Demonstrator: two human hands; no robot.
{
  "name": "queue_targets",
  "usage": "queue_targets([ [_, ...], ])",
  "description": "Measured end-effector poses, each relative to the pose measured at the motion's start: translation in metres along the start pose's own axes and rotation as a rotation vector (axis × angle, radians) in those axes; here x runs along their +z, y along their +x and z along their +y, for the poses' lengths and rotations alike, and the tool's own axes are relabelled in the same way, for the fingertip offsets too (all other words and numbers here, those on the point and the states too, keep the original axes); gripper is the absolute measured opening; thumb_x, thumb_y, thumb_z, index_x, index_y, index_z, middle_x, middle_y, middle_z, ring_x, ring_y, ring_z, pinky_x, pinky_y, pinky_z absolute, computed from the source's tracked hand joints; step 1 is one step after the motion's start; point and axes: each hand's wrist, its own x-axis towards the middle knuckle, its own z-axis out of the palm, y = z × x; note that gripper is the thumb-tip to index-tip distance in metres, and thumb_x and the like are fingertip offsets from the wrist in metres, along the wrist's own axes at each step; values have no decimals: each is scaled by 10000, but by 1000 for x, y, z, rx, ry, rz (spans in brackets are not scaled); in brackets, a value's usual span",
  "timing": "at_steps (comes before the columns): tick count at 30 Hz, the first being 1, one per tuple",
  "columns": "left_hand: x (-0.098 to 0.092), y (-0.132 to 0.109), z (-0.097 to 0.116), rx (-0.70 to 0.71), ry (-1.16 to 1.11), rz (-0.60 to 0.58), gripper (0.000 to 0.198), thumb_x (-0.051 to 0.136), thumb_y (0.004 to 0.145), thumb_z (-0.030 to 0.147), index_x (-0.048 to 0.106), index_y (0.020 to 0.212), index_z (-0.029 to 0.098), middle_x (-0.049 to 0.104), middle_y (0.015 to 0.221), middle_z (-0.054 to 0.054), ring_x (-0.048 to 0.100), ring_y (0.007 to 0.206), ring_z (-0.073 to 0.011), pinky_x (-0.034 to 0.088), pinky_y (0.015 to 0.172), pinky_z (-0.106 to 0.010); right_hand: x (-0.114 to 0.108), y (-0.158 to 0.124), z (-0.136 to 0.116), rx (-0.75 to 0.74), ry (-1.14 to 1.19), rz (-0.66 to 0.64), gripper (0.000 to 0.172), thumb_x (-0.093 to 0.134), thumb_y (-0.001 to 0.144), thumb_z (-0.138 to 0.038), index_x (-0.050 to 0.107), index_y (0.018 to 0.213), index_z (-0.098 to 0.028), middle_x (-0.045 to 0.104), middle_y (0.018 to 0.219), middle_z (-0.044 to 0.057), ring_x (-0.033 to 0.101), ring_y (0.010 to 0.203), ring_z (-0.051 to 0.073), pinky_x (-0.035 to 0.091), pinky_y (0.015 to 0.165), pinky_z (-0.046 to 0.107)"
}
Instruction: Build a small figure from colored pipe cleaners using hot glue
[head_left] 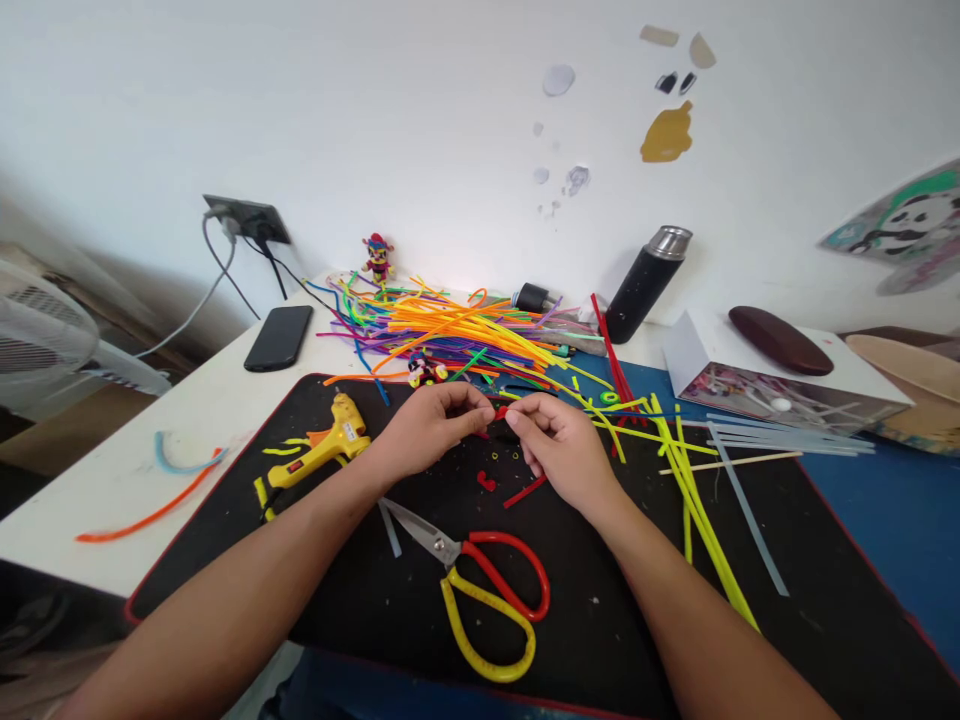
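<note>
My left hand [442, 425] and my right hand [555, 440] meet over the black mat, thumbs and forefingers pinched. Between their fingertips is a small red pipe cleaner piece [501, 412], gripped from both sides. Just below lie a curled red piece [487, 481] and a short straight red pipe cleaner [524, 491], with tiny yellow rings [494, 456] close by. Scissors [442, 545] with one red and one yellow handle rest nearer to me. A yellow hot glue gun [330, 440] lies left of my left hand.
Many coloured pipe cleaners [457, 330] are heaped behind my hands. A small figure [379, 258] stands by the wall. To the right are yellow pipe cleaners [697, 500], clear glue sticks [750, 510], a black flask [649, 285] and a white box [697, 350]. A phone [279, 338] lies left.
</note>
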Motion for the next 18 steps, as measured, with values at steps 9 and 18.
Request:
queue_targets([
  [9,-1,-1,1,5,83,33,327,666,909,489,698,835,171,669,764,5,558,702,-147,439,698,-273,-1,1,-2,12,64,-13,377,680,903,-570,667,934,-194,553,499,-74,436,364,90,348,409,219],
  [18,-1,-1,-1,-3,13,-12,378,657,937,530,719,843,170,705,791,-8,601,736,-159,451,725,-276,1,1,-1,26,44,-19,336,675,904,-529,659,898,-193,539,485,-84,438,355,84,353,406,212],
])
